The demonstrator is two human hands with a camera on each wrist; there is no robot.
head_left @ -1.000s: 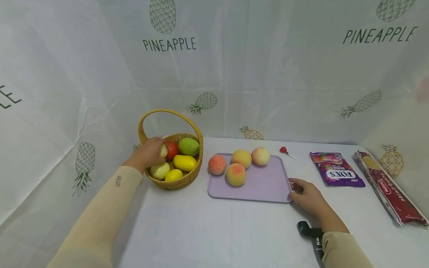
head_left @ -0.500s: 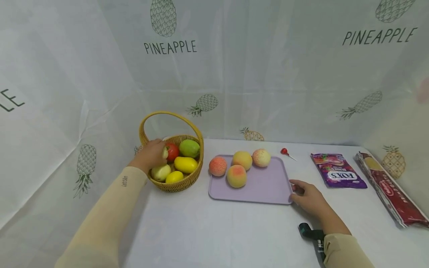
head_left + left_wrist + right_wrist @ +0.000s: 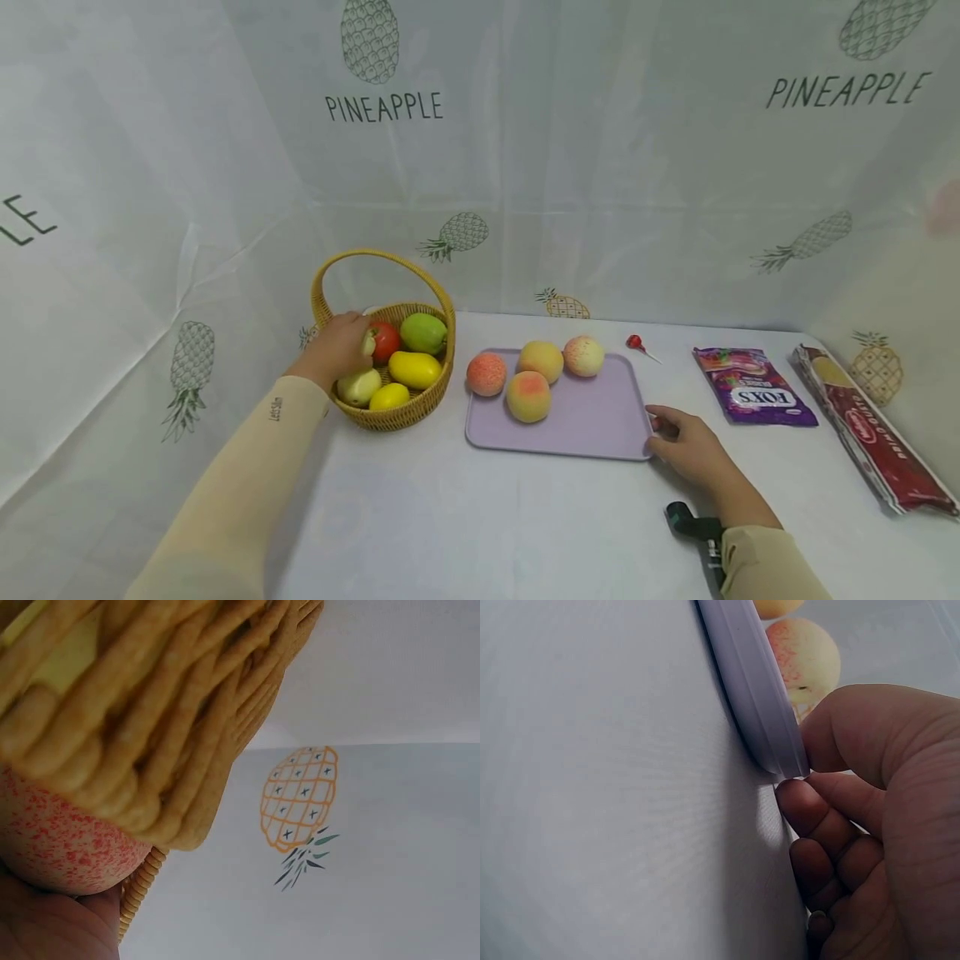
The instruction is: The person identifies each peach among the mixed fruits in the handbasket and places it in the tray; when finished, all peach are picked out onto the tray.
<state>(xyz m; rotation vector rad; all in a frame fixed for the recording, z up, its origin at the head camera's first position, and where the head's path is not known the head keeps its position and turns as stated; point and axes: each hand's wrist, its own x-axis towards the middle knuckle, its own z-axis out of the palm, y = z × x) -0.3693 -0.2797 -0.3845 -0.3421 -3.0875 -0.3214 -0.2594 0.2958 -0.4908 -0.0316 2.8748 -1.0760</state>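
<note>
My left hand (image 3: 339, 348) reaches over the left rim of the wicker basket (image 3: 431, 400) and grips a peach (image 3: 369, 342), mostly hidden by the fingers; the left wrist view shows this red-speckled peach (image 3: 71, 840) against the palm, behind the woven rim. Around it in the basket are a red tomato-like fruit (image 3: 386, 342), a green fruit (image 3: 423, 333), a yellow mango (image 3: 415, 369), a lemon (image 3: 389, 397) and a pale green fruit (image 3: 359, 387). My right hand (image 3: 692, 446) holds the lilac tray (image 3: 592, 425) by its right edge, thumb and forefinger at the rim.
Several peaches sit on the tray, including a red one (image 3: 487, 374) and a yellow one (image 3: 528, 397). Behind it lies a red lollipop (image 3: 635, 342). A purple sweets bag (image 3: 756, 387) and a long red biscuit packet (image 3: 873, 429) lie at right. Pineapple-print cloth (image 3: 600, 167) rises behind.
My left hand has shifted slightly right, further over the basket, with the peach still in its grip. My right hand stays at the tray's edge.
</note>
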